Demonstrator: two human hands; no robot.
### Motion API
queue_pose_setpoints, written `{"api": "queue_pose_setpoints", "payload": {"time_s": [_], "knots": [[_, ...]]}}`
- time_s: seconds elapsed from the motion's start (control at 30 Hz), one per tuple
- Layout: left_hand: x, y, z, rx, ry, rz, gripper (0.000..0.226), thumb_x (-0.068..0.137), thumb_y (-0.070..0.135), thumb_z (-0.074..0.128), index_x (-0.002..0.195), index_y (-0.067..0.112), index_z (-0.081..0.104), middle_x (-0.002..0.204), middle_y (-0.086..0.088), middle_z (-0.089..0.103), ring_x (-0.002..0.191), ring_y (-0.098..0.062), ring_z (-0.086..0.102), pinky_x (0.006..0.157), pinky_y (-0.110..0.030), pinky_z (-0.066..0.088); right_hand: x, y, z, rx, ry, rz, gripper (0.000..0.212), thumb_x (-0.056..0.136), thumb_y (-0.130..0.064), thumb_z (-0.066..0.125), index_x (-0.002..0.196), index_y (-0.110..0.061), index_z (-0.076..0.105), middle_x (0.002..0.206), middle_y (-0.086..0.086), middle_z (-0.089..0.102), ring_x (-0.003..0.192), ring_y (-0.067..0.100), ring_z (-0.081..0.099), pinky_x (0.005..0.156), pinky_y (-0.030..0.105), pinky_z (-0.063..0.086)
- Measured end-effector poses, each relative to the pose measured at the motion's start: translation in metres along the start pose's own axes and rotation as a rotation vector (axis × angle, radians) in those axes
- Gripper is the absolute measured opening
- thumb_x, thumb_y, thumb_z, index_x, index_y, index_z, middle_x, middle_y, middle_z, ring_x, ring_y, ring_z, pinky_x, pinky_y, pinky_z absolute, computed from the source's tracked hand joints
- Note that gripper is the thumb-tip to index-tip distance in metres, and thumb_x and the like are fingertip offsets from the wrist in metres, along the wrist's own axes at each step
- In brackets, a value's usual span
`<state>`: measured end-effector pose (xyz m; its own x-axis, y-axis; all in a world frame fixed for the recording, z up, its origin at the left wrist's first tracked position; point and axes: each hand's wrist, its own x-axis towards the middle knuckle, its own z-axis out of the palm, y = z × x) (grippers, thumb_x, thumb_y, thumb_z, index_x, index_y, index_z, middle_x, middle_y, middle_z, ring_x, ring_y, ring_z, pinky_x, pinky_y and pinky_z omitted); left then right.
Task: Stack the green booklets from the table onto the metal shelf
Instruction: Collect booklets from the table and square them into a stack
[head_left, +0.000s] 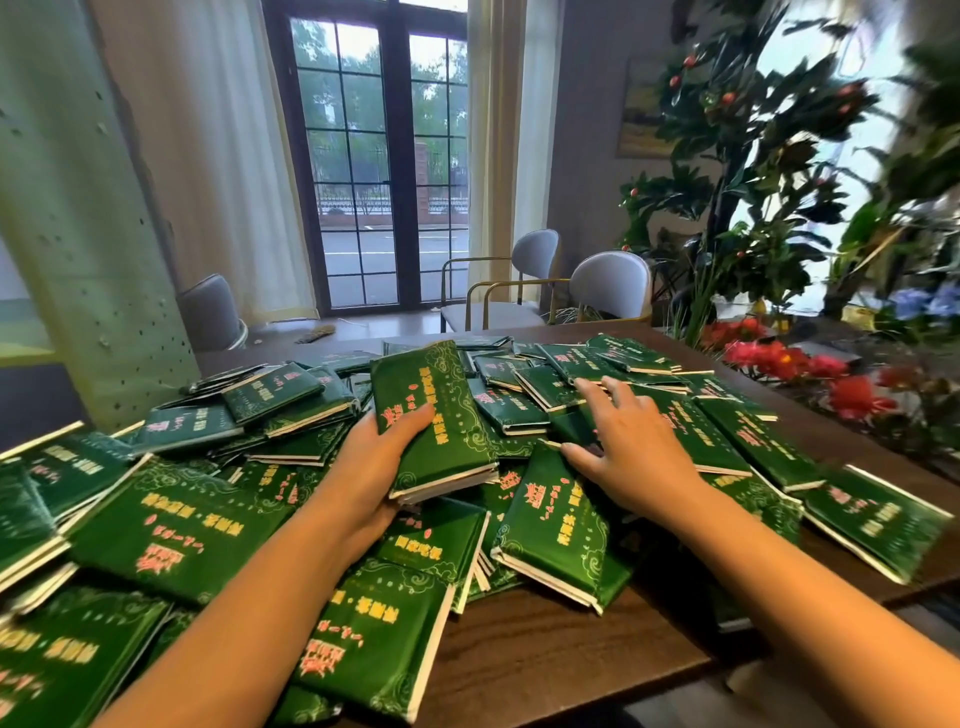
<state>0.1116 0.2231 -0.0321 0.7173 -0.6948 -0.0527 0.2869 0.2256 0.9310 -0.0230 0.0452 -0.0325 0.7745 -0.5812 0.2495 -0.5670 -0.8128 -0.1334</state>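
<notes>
Several green booklets with gold and pink print lie in a loose heap (171, 525) across a dark wooden table (545, 654). My left hand (374, 462) grips a small stack of booklets (431, 415) from below and at its near edge, thumb on the top cover, tilted up above the heap. My right hand (623, 441) rests with spread fingers on the booklets in the middle right, its thumb touching the far edge of one booklet (556, 530). A pale perforated metal upright (88, 218) stands at the left; no shelf boards show.
Grey chairs (608, 286) stand beyond the table's far edge before a tall dark-framed window (379, 156). Leafy plants (753, 156) and red flowers (779, 358) crowd the right side. The table's near right corner (675, 639) is bare wood.
</notes>
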Motion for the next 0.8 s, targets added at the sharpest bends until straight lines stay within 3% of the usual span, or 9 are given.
{"api": "queue_pose_setpoints", "payload": {"time_s": [0.1, 0.33, 0.43, 0.53, 0.63, 0.73, 0.8], "knots": [[0.000, 0.000, 0.000, 0.003, -0.001, 0.002, 0.030, 0.092, 0.017, 0.057, 0.120, 0.005, 0.057, 0.083, -0.008, 0.075, 0.066, -0.018, 0.072, 0.046, -0.024, 0.053, 0.000, -0.004, 0.003, 0.147, 0.034, -0.008, 0.081, 0.087, -0.042, 0.061, 0.150, -0.021, 0.014, 0.155, 0.009, 0.017, 0.137, 0.034, 0.026, 0.109, 0.046, 0.032], [0.000, 0.000, 0.000, 0.008, -0.006, 0.004, 0.030, 0.092, 0.016, 0.057, 0.120, 0.005, 0.057, 0.083, -0.008, 0.075, 0.066, -0.018, 0.072, 0.044, -0.025, 0.052, 0.005, -0.007, 0.004, 0.172, 0.077, -0.033, 0.081, 0.087, -0.038, 0.063, 0.150, -0.021, 0.015, 0.157, 0.010, 0.015, 0.139, 0.034, 0.023, 0.110, 0.044, 0.027], [0.001, 0.000, -0.001, 0.002, 0.007, 0.008, 0.031, 0.091, 0.017, 0.059, 0.120, 0.006, 0.056, 0.085, -0.009, 0.075, 0.068, -0.020, 0.072, 0.046, -0.027, 0.054, 0.010, -0.010, -0.002, 0.253, 0.110, -0.080, 0.073, 0.086, -0.032, 0.063, 0.148, -0.019, 0.025, 0.153, 0.007, 0.027, 0.138, 0.030, 0.025, 0.110, 0.039, 0.025], [0.002, -0.002, -0.002, -0.016, 0.044, 0.029, 0.032, 0.090, 0.018, 0.060, 0.120, 0.007, 0.056, 0.088, -0.009, 0.075, 0.068, -0.020, 0.072, 0.047, -0.028, 0.055, 0.014, -0.021, -0.016, 0.446, 0.216, -0.110, 0.061, 0.084, -0.029, 0.065, 0.139, -0.018, 0.042, 0.136, 0.003, 0.046, 0.120, 0.019, 0.042, 0.098, 0.029, 0.033], [0.004, -0.003, -0.003, -0.013, 0.056, 0.049, 0.033, 0.089, 0.018, 0.061, 0.121, 0.009, 0.056, 0.090, -0.009, 0.075, 0.072, -0.020, 0.072, 0.051, -0.030, 0.057, 0.014, -0.039, -0.034, 0.680, 0.227, -0.120, 0.053, 0.084, -0.028, 0.067, 0.134, -0.020, 0.049, 0.119, 0.001, 0.049, 0.103, 0.011, 0.046, 0.086, 0.022, 0.035], [0.005, -0.004, -0.003, 0.004, 0.064, 0.058, 0.033, 0.089, 0.020, 0.062, 0.121, 0.010, 0.056, 0.094, -0.009, 0.075, 0.076, -0.021, 0.072, 0.057, -0.032, 0.058, 0.013, -0.062, -0.039, 0.776, 0.182, -0.149, 0.053, 0.083, -0.031, 0.068, 0.132, -0.021, 0.052, 0.112, -0.002, 0.049, 0.096, 0.009, 0.049, 0.080, 0.019, 0.042], [0.005, -0.005, -0.001, 0.005, 0.067, 0.074, 0.032, 0.090, 0.020, 0.060, 0.121, 0.010, 0.057, 0.092, -0.009, 0.075, 0.075, -0.022, 0.072, 0.058, -0.032, 0.057, 0.016, -0.078, -0.036, 0.774, 0.187, -0.157, 0.056, 0.082, -0.034, 0.069, 0.133, -0.018, 0.052, 0.116, 0.001, 0.052, 0.102, 0.011, 0.049, 0.082, 0.019, 0.039]]}}
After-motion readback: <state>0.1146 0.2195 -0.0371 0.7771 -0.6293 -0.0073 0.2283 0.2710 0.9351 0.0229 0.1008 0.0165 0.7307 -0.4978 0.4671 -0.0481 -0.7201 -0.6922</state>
